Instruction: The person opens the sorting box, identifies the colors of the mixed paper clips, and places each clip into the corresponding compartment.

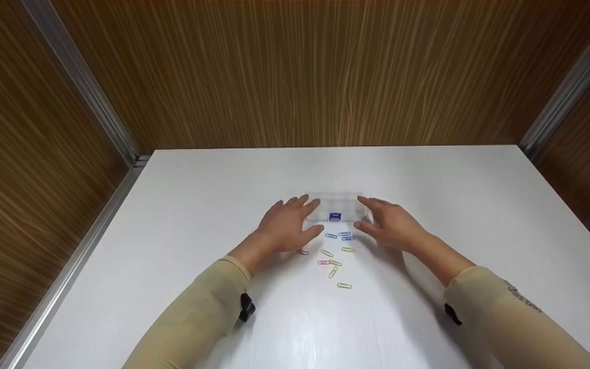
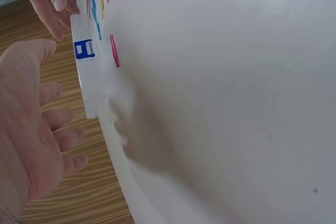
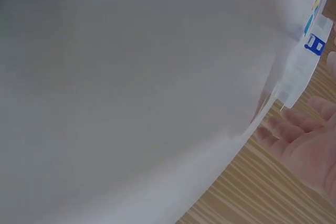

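Note:
A clear plastic box [image 1: 346, 207] with a blue latch [image 1: 335, 217] on its front lies on the white table. My left hand [image 1: 286, 225] is at the box's left end, fingers spread and relaxed, thumb in front of it. At the right end is my right hand [image 1: 390, 221], its index finger by the back corner and its thumb near the front. Neither hand grips anything. Loose paper clips lie in front of the box: blue ones [image 1: 331, 236], yellow ones [image 1: 344, 286], a pink one [image 1: 323, 262] and a red one [image 1: 303, 252] beside my left thumb.
The white table [image 1: 213, 174] ends at a brown wood-grain back panel [image 1: 295, 77]. Similar panels with metal rails [image 1: 77, 66] stand at both sides. Dark straps [image 1: 246, 307] show at the sleeves.

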{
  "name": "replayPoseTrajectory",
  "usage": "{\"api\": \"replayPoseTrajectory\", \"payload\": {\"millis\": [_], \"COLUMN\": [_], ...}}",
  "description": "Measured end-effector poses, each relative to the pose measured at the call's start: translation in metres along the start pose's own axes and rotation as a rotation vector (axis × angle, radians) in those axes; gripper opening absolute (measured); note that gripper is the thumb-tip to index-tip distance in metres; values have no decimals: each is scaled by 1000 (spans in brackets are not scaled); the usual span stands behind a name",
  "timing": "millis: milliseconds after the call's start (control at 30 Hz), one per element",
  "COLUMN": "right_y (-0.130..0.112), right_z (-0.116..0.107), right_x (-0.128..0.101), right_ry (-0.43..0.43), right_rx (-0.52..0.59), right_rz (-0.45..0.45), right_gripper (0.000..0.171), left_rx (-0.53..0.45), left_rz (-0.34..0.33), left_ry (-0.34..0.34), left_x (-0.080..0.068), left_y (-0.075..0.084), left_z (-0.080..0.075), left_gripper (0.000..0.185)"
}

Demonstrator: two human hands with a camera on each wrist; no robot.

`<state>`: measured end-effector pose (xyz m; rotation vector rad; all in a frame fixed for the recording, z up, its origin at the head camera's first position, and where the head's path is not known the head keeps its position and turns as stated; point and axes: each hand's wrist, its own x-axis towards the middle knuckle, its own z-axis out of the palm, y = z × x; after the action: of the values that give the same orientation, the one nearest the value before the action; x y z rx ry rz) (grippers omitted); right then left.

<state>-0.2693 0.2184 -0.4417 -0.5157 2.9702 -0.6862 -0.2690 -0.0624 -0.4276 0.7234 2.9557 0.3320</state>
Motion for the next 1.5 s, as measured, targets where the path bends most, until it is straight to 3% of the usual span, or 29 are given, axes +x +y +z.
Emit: {"api": "replayPoseTrajectory", "payload": {"millis": [167, 367, 567, 700, 867, 1133, 1500], "right_y": [5, 12, 18, 23, 27, 31, 31], "right_z": [-1, -1, 0, 1, 2, 3, 7], "right_x": [5, 12, 18, 22, 23, 27, 28], "right_ry": [11, 32, -14, -60, -92, -87, -82], "right_rx": [41, 83, 221, 319, 386, 462, 478], "right_rz": [40, 64, 143, 185, 164, 161, 172], "right_gripper": [73, 69, 69, 69, 69, 65, 64], "left_rx": [-7, -60, -109, -168, -308, -447, -503], "left_rz": [2, 23, 43, 62, 81, 49, 53], "left_ry": [64, 192, 260, 221, 134, 15, -11], "left_x": [7, 16, 22, 25, 29, 37, 44], "left_y": [3, 4, 8, 10, 9, 2, -4], "left_z": [2, 4, 7, 10, 13, 14, 15], "left_gripper": [72, 66, 60, 56, 48, 37, 29]}}
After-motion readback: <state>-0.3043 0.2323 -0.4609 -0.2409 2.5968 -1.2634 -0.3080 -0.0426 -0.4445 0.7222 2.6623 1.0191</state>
